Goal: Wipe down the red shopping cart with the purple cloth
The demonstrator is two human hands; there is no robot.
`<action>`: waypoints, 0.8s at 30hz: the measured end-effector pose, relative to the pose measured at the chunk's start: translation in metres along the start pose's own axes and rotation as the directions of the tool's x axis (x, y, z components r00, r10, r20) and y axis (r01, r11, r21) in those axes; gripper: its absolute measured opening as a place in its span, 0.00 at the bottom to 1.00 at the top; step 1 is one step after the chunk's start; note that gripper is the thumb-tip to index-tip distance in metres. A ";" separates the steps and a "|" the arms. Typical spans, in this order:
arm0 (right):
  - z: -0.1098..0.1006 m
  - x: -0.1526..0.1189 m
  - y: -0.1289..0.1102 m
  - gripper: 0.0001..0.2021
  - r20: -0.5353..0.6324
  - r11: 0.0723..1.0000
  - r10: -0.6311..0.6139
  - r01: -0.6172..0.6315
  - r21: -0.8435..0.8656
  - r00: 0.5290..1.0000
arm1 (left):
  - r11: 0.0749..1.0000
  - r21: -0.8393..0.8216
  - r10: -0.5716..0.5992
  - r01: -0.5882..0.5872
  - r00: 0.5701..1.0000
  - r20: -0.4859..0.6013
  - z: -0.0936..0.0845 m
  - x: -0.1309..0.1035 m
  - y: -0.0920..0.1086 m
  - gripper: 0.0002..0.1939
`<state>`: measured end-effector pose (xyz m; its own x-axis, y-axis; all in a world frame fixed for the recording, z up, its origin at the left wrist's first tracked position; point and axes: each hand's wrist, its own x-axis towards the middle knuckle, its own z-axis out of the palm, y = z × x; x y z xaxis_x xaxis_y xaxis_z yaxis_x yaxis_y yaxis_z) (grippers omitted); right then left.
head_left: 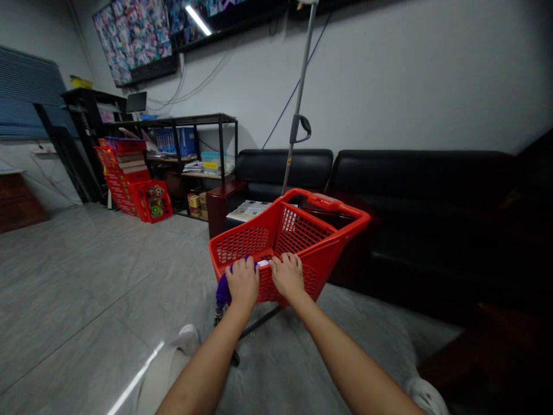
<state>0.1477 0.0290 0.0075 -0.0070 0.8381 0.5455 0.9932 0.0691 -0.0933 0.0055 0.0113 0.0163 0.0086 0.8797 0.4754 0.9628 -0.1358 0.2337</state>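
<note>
While both your hands rest at the near edge of the red cart [327, 266], just below mid-frame, the purple cloth [223, 293] lies under and to the left of your left hand [242, 282], hanging at the cart's near-left corner. Long side seems to follow the edge toward a white tag [262, 263] between your hands. Left is nearer, fingers curled over cloth. Right hand [288, 276]: curled over the edge, thumb beside tag. Tightness: you can't tell.

Black sofa [421, 178], wall screens [133, 37], red boxes [123, 187]
</note>
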 end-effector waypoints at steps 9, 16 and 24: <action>-0.004 -0.010 -0.010 0.20 -0.013 1.000 -0.024 0.024 0.000 1.000 | 0.998 0.006 -0.056 0.056 0.998 -0.033 -0.003 -0.006 -0.035 0.20; -0.008 -0.018 -0.006 0.19 -0.019 1.000 -0.031 0.031 0.002 0.999 | 0.998 0.027 0.048 -0.048 0.999 -0.020 0.008 0.001 0.011 0.20; -0.008 -0.019 -0.010 0.19 -0.041 1.000 -0.018 0.018 0.000 0.999 | 0.999 0.045 -0.029 0.031 0.999 -0.044 0.004 0.001 -0.039 0.19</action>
<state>0.1386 0.0075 0.0046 -0.0198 0.8140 0.5805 0.9929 0.0841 -0.0840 -0.0308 0.0198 0.0044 -0.0311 0.8624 0.5053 0.9737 -0.0879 0.2101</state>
